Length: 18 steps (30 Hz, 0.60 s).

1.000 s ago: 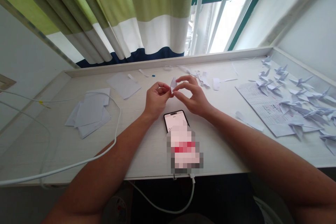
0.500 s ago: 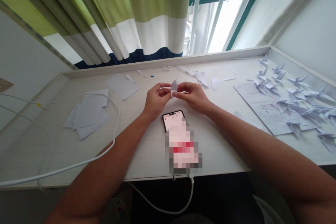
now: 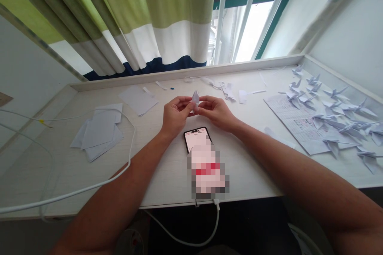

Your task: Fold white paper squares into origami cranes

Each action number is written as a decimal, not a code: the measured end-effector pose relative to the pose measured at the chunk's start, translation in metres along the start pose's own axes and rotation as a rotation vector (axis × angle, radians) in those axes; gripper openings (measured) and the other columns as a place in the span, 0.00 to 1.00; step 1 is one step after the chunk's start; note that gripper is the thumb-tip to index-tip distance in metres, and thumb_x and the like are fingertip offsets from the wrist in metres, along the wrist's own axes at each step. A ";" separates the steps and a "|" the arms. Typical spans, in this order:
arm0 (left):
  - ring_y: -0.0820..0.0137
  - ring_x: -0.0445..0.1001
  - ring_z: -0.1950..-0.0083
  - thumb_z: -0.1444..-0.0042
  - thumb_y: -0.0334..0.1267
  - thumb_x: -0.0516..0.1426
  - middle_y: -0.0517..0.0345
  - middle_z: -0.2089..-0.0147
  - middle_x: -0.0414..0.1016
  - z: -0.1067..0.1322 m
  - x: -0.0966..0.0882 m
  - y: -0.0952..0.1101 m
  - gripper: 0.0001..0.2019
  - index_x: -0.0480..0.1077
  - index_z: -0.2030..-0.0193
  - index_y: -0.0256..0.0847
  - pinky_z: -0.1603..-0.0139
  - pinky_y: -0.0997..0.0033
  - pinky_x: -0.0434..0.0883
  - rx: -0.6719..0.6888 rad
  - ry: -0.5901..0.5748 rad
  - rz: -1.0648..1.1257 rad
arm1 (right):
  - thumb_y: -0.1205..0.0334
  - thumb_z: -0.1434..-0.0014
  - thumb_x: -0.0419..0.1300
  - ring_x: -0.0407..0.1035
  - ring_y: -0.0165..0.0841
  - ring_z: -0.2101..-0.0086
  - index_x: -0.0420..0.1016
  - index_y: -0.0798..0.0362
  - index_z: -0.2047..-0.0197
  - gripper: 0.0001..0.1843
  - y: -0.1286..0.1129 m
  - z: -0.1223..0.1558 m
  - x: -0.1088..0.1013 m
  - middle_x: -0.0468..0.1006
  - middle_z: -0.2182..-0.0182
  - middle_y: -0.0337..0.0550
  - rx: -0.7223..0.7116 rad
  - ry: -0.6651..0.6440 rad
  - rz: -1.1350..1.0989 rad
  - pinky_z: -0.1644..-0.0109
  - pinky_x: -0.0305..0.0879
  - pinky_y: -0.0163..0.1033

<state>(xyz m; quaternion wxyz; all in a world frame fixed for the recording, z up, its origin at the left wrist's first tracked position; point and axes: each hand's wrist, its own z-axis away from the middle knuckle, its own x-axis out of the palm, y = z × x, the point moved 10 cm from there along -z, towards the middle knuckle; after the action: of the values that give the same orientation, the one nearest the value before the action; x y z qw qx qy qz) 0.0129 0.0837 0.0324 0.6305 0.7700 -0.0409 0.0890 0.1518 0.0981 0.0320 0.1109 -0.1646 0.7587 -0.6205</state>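
Note:
A small folded piece of white paper [image 3: 195, 97] is pinched between both hands above the white table [image 3: 167, 167]. My left hand [image 3: 175, 114] grips its left side with thumb and fingers closed. My right hand [image 3: 216, 110] pinches its right side, fingers curled together. A phone [image 3: 203, 155] lies flat on the table just below the hands, its screen lit and a white cable plugged into its near end.
A stack of white paper squares [image 3: 97, 133] lies left, another sheet [image 3: 138, 99] behind it. Several folded paper cranes [image 3: 335, 115] cover a printed sheet [image 3: 299, 125] at the right. Paper scraps [image 3: 229, 91] lie by the window ledge. A white cable [image 3: 89, 185] loops across the left side.
My right hand's fingers, spread a second ago, have closed onto the folded paper. Both hands have come closer together around it.

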 end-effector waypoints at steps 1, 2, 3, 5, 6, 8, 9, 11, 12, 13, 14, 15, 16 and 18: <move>0.66 0.82 0.64 0.56 0.50 0.74 0.57 0.67 0.83 0.000 -0.001 0.001 0.23 0.77 0.60 0.38 0.59 0.61 0.82 0.013 0.007 -0.008 | 0.45 0.50 0.76 0.80 0.38 0.63 0.79 0.52 0.53 0.27 0.001 0.000 -0.001 0.85 0.67 0.43 0.009 0.009 -0.005 0.54 0.74 0.45; 0.67 0.82 0.65 0.55 0.49 0.74 0.57 0.67 0.83 0.000 -0.001 0.003 0.22 0.77 0.60 0.38 0.60 0.62 0.82 0.031 0.010 -0.019 | 0.45 0.51 0.77 0.80 0.38 0.64 0.79 0.52 0.53 0.28 0.002 0.000 -0.001 0.85 0.67 0.43 0.013 0.017 -0.003 0.54 0.74 0.45; 0.67 0.82 0.65 0.54 0.49 0.74 0.56 0.67 0.83 0.000 -0.002 0.004 0.22 0.77 0.59 0.38 0.60 0.63 0.81 0.049 0.008 -0.034 | 0.45 0.51 0.77 0.80 0.38 0.64 0.79 0.53 0.54 0.28 0.002 0.000 -0.002 0.85 0.68 0.43 0.015 0.025 0.003 0.55 0.73 0.44; 0.68 0.81 0.67 0.52 0.49 0.73 0.56 0.67 0.83 -0.001 -0.002 0.006 0.20 0.77 0.58 0.39 0.61 0.65 0.80 0.085 0.009 -0.070 | 0.45 0.51 0.77 0.79 0.37 0.65 0.78 0.53 0.54 0.28 0.003 0.000 -0.002 0.85 0.69 0.43 0.025 0.032 0.017 0.56 0.73 0.44; 0.68 0.81 0.67 0.51 0.48 0.72 0.56 0.67 0.83 -0.002 -0.003 0.006 0.19 0.77 0.58 0.39 0.61 0.66 0.80 0.104 0.016 -0.091 | 0.46 0.51 0.77 0.79 0.37 0.65 0.78 0.53 0.53 0.28 0.004 0.000 -0.002 0.85 0.68 0.43 0.034 0.035 0.021 0.56 0.72 0.43; 0.68 0.82 0.65 0.50 0.47 0.72 0.55 0.65 0.83 -0.002 -0.006 0.008 0.17 0.77 0.59 0.39 0.59 0.67 0.78 0.134 0.042 -0.137 | 0.46 0.51 0.77 0.79 0.36 0.65 0.77 0.53 0.53 0.28 0.006 0.000 -0.002 0.86 0.67 0.43 0.054 0.043 0.010 0.56 0.72 0.43; 0.68 0.82 0.64 0.50 0.46 0.72 0.54 0.64 0.84 -0.002 -0.007 0.009 0.17 0.78 0.60 0.39 0.58 0.67 0.78 0.138 0.055 -0.154 | 0.46 0.51 0.77 0.79 0.36 0.65 0.77 0.52 0.52 0.29 0.007 0.001 -0.002 0.86 0.67 0.43 0.060 0.048 0.000 0.56 0.72 0.43; 0.67 0.83 0.63 0.51 0.45 0.73 0.54 0.62 0.84 -0.002 -0.007 0.007 0.16 0.79 0.60 0.39 0.57 0.67 0.77 0.115 0.059 -0.159 | 0.46 0.51 0.77 0.79 0.36 0.65 0.76 0.51 0.52 0.29 0.008 0.000 -0.002 0.85 0.67 0.42 0.056 0.057 -0.024 0.57 0.72 0.42; 0.67 0.83 0.62 0.51 0.45 0.73 0.53 0.62 0.84 -0.001 -0.006 0.005 0.17 0.80 0.59 0.38 0.57 0.67 0.77 0.094 0.052 -0.143 | 0.46 0.51 0.77 0.79 0.36 0.65 0.75 0.51 0.52 0.29 0.008 0.000 -0.001 0.85 0.68 0.41 0.046 0.057 -0.035 0.57 0.72 0.42; 0.67 0.82 0.63 0.52 0.44 0.73 0.53 0.62 0.85 -0.001 -0.005 0.003 0.17 0.80 0.59 0.38 0.57 0.66 0.78 0.073 0.045 -0.118 | 0.47 0.51 0.77 0.79 0.36 0.65 0.75 0.51 0.51 0.29 0.008 0.000 -0.001 0.85 0.69 0.40 0.035 0.054 -0.043 0.57 0.72 0.42; 0.67 0.82 0.63 0.52 0.44 0.73 0.54 0.63 0.85 -0.001 -0.004 0.001 0.16 0.81 0.59 0.38 0.57 0.66 0.78 0.055 0.042 -0.091 | 0.47 0.51 0.77 0.79 0.36 0.66 0.75 0.51 0.51 0.29 0.007 -0.001 0.000 0.84 0.70 0.39 0.024 0.049 -0.046 0.57 0.72 0.43; 0.68 0.82 0.64 0.52 0.44 0.73 0.54 0.64 0.85 0.000 -0.004 0.000 0.16 0.81 0.60 0.38 0.57 0.66 0.78 0.041 0.043 -0.067 | 0.48 0.51 0.77 0.79 0.36 0.66 0.75 0.51 0.51 0.28 0.007 -0.001 0.001 0.83 0.70 0.39 0.014 0.041 -0.039 0.57 0.72 0.43; 0.68 0.81 0.65 0.53 0.43 0.73 0.55 0.65 0.85 0.000 -0.004 -0.001 0.15 0.81 0.61 0.38 0.57 0.66 0.78 0.031 0.048 -0.051 | 0.49 0.50 0.76 0.78 0.36 0.67 0.75 0.51 0.52 0.27 0.006 -0.001 0.002 0.83 0.71 0.38 0.003 0.034 -0.025 0.57 0.72 0.43; 0.69 0.81 0.66 0.53 0.44 0.73 0.56 0.67 0.84 0.000 -0.005 -0.002 0.15 0.81 0.63 0.37 0.58 0.66 0.77 0.019 0.062 -0.045 | 0.51 0.48 0.75 0.78 0.35 0.67 0.75 0.51 0.53 0.24 0.004 -0.001 0.003 0.82 0.71 0.38 -0.025 0.029 0.021 0.57 0.72 0.43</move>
<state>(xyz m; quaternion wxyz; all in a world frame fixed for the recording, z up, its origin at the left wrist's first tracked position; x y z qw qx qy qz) 0.0085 0.0840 0.0291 0.6260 0.7735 -0.0033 0.0992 0.1485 0.0985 0.0288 0.1042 -0.1491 0.7695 -0.6122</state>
